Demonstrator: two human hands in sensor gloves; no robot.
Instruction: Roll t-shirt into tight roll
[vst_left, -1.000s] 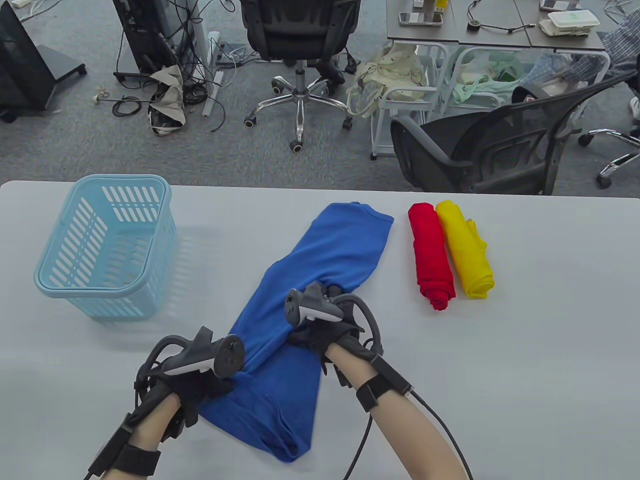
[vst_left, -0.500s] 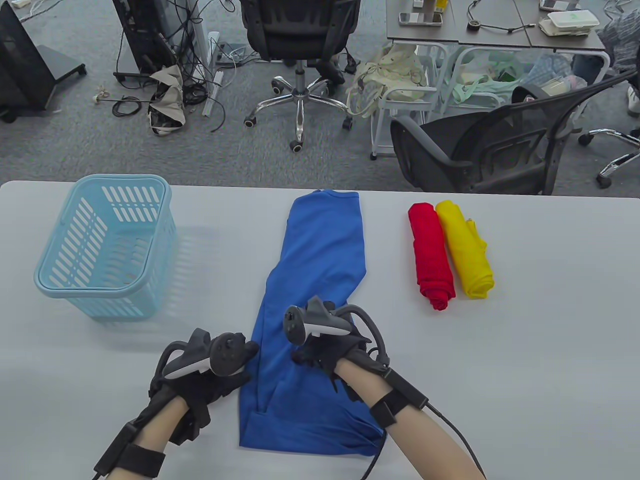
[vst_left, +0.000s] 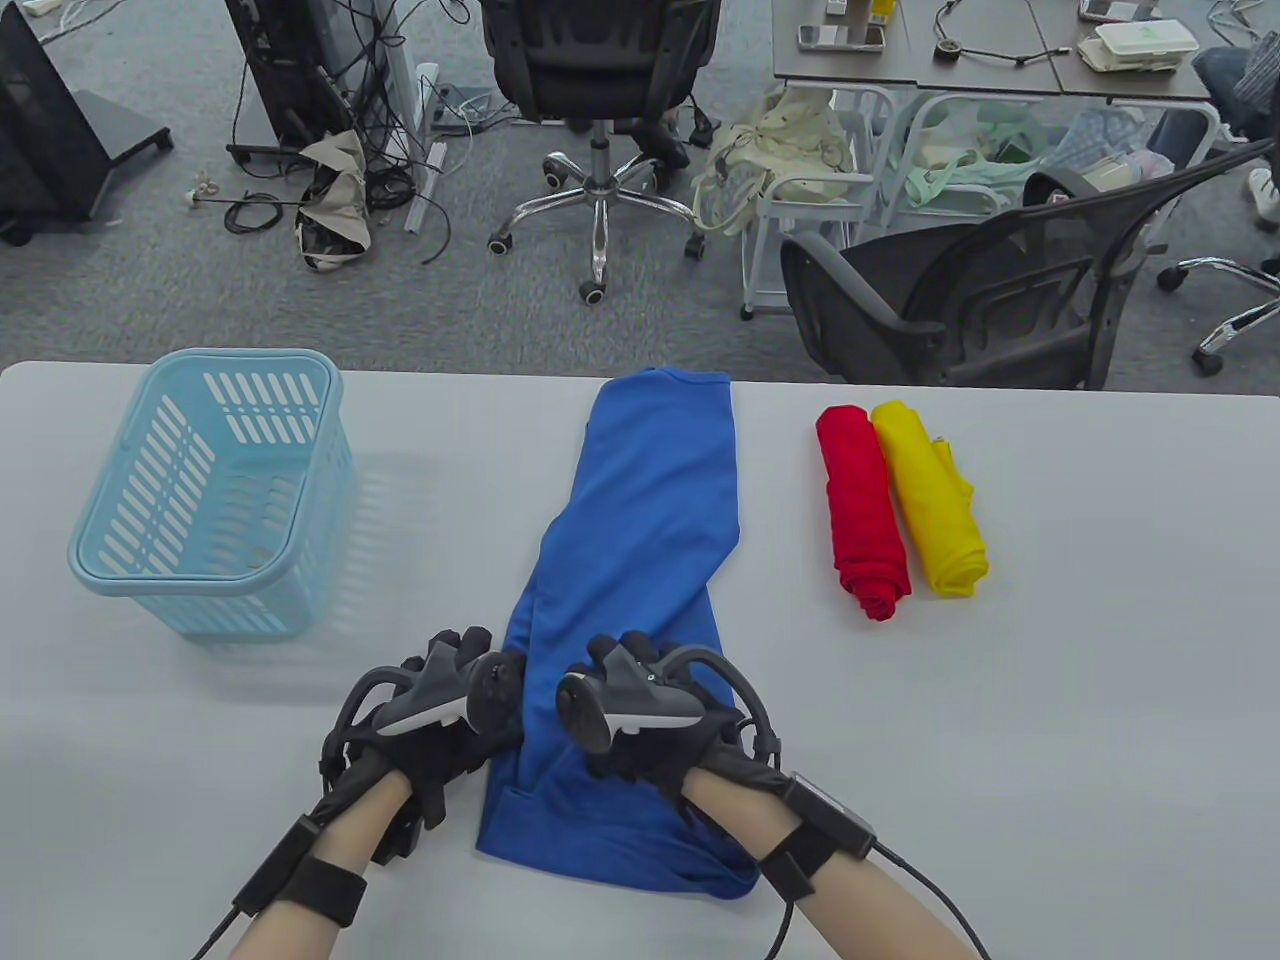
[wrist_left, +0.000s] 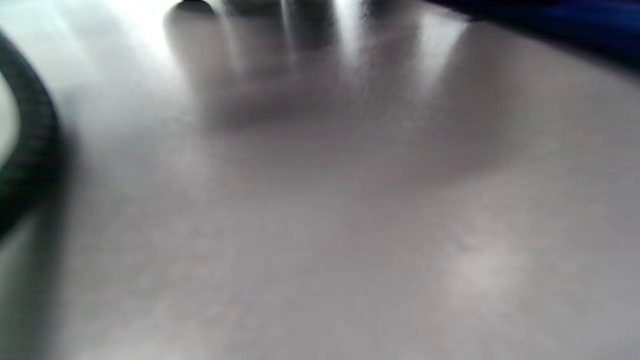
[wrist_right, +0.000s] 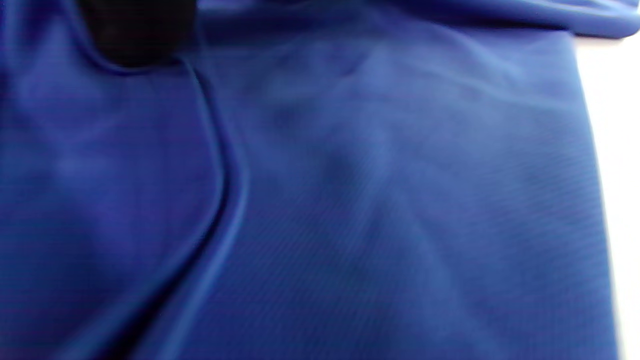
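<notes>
A blue t-shirt (vst_left: 640, 520), folded into a long narrow strip, runs from the table's far edge toward me. My left hand (vst_left: 465, 650) lies at the strip's left edge near its close end. In the left wrist view its fingers (wrist_left: 255, 20) look straight and flat on the grey table (wrist_left: 320, 225), with the t-shirt (wrist_left: 550, 20) just beside them. My right hand (vst_left: 620, 655) rests on top of the strip, fingers pointing away from me. The right wrist view is filled with blue t-shirt (wrist_right: 380, 200), and one dark fingertip (wrist_right: 140, 30) presses on it.
A light blue plastic basket (vst_left: 215, 490) stands at the left of the table. A red roll (vst_left: 862, 510) and a yellow roll (vst_left: 930, 500) lie side by side to the right of the shirt. Office chairs stand beyond the far edge.
The shirt swung from a diagonal to lie nearly straight along the table. Both hands slid toward me and closer together; the left went from the shirt's near left corner to its left edge.
</notes>
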